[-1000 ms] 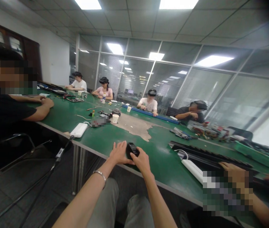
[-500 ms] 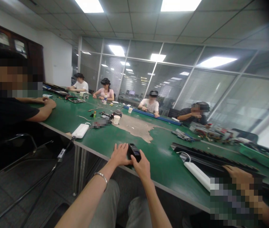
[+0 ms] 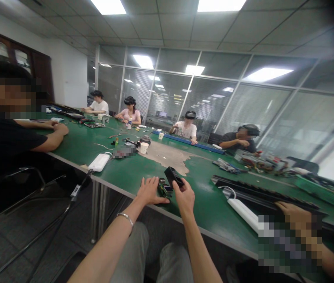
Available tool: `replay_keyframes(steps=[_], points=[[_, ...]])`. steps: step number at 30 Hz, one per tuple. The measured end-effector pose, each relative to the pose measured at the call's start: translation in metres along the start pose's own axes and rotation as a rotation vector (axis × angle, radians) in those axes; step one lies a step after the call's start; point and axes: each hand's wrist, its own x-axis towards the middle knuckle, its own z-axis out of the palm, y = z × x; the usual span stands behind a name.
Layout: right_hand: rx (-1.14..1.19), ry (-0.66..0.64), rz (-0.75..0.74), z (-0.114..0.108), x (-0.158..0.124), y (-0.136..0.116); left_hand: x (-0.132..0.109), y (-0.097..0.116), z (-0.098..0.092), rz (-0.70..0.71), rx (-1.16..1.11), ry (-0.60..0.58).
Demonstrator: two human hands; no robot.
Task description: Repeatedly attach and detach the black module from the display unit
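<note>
Green table [image 3: 208, 196]: long, fills the middle of the view, with several people seated round it
Worn patch [image 3: 169, 155]: bare tan area in the middle of the table top
Black tray [image 3: 261, 193]: long and low, on the table towards its right end, with a co-worker's hand [image 3: 287, 209] resting on it
White power strip [image 3: 98, 161]: flat on the table at its near edge, well to the left
Left hand [image 3: 150, 191]: open, fingers spread, palm down on the table at its near edge, holding nothing, thumb side just beside the small board
Right hand [image 3: 185, 195]: closed round the lower end of the black casing, raised just above the table's near edge
Black casing [image 3: 173, 176]: held tilted, clear of the table top, directly over the small board
Small board [image 3: 164, 188]: green, lying on the table between the two hands
Paper cup [image 3: 144, 147]: upright on the table beside the worn patch
</note>
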Motion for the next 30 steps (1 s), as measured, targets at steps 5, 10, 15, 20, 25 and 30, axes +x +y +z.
replay_keyframes(steps=[5,10,15,20,25,30], points=[[-0.115,0.060,0.019,-0.012,0.004,0.033,0.000,-0.001,0.001,-0.006,-0.002,0.000],[-0.205,0.023,-0.006,-0.011,0.005,0.065,0.002,-0.001,0.003,-0.015,0.018,-0.015],[-0.272,0.011,-0.086,-0.007,0.005,0.075,0.003,0.002,0.004,-0.014,0.034,-0.013],[-0.346,0.013,-0.149,-0.009,0.001,0.077,0.002,0.005,0.004,-0.007,0.056,0.005],[-0.319,-0.021,-0.128,-0.015,-0.004,0.073,0.001,0.006,0.004,-0.007,0.066,0.011],[-0.093,0.105,0.051,-0.022,-0.004,0.053,0.002,0.008,0.003,-0.001,0.056,0.007]])
